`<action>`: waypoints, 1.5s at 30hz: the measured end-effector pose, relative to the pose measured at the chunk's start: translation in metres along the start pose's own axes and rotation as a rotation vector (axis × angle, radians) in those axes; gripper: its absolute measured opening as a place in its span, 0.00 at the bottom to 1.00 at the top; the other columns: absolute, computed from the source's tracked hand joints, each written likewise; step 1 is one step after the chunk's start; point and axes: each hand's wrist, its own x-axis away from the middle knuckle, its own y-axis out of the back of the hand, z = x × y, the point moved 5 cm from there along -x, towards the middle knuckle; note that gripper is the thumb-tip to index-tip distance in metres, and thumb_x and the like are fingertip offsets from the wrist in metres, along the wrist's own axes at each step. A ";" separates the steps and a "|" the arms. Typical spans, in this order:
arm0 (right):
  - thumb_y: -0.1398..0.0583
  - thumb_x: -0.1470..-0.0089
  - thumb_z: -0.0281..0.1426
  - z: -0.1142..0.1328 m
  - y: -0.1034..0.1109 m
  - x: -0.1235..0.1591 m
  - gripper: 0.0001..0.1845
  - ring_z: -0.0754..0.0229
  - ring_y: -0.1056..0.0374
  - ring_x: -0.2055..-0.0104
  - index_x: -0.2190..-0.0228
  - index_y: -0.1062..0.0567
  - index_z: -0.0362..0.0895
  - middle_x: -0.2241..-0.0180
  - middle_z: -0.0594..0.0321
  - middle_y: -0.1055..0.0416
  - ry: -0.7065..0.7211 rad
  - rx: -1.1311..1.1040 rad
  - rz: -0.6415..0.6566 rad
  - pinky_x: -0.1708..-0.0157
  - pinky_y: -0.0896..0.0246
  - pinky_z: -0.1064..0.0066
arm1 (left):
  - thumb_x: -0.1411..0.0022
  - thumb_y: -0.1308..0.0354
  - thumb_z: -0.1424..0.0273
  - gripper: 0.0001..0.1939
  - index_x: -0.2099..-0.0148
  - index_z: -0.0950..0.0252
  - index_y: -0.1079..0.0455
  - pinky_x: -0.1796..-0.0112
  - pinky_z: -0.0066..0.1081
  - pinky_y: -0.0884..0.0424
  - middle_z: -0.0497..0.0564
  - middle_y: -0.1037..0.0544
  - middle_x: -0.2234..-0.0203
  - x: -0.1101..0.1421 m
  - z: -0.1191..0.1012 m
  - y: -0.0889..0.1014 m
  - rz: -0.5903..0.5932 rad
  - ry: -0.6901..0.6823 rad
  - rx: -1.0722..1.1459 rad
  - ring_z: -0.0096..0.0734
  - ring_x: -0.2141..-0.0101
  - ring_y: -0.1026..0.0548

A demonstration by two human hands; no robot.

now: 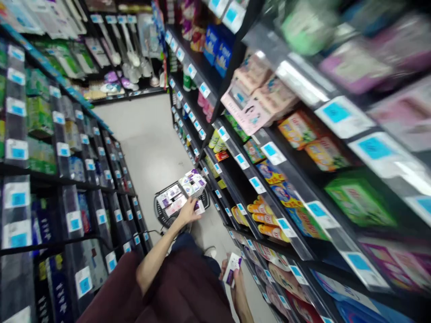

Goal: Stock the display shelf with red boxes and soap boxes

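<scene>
My left hand (190,211) reaches down over a dark shopping basket (158,214) on the floor. Its fingers are closed at a small white and purple box (200,207) at the basket's near right side; the hand partly hides the box. More white and purple boxes (175,193) lie in the basket, with a taller group of boxes (192,181) at its right. Lower right, my right hand (236,280) grips another white and purple carton (232,269), held tilted beside my body, apart from the basket.
Shelving with blue-and-white price tags lines both sides of a narrow aisle. Yellow-orange bottles (266,220) and a pink display box (249,107) stand on the right shelves. Green cartons (39,116) fill part of the left shelf. Pale floor (148,134) runs ahead to hanging brushes (131,54).
</scene>
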 end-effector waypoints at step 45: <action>0.27 0.55 0.31 0.236 -0.024 0.046 0.39 0.55 0.28 0.55 0.43 0.34 0.47 0.54 0.58 0.26 0.928 0.113 -0.129 0.54 0.34 0.66 | 0.46 0.34 0.53 0.39 0.35 0.61 0.33 0.57 0.44 0.27 0.64 0.35 0.37 0.135 -0.169 -0.008 0.501 0.123 1.409 0.45 0.61 0.25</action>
